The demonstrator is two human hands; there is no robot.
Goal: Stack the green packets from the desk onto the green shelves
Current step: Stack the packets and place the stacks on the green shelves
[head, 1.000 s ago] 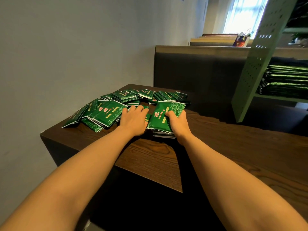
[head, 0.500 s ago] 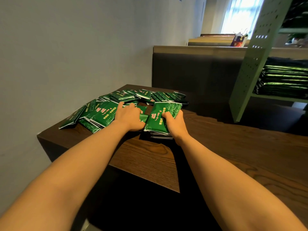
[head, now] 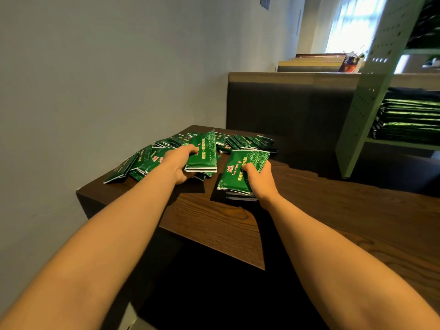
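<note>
Several green packets lie in a loose pile (head: 247, 141) at the far left end of the dark wooden desk (head: 321, 206). My left hand (head: 181, 163) grips a thin bundle of green packets (head: 204, 152), raised off the pile and tilted up. My right hand (head: 257, 173) holds a small stack of green packets (head: 238, 173) that sits on the desk, thumb on the top packet. The pale green shelf unit (head: 364, 96) stands at the right, with stacked packets (head: 412, 117) on its lower shelf.
A grey wall runs along the left of the desk. Behind the desk stands a dark partition (head: 285, 106) with a wooden top. The desk's near corner (head: 259, 265) juts toward me. Bare wood stretches to the right of the stack.
My left hand has closed on a bundle of packets and lifted it off the pile. My right hand keeps its hold on the stack, which has barely moved.
</note>
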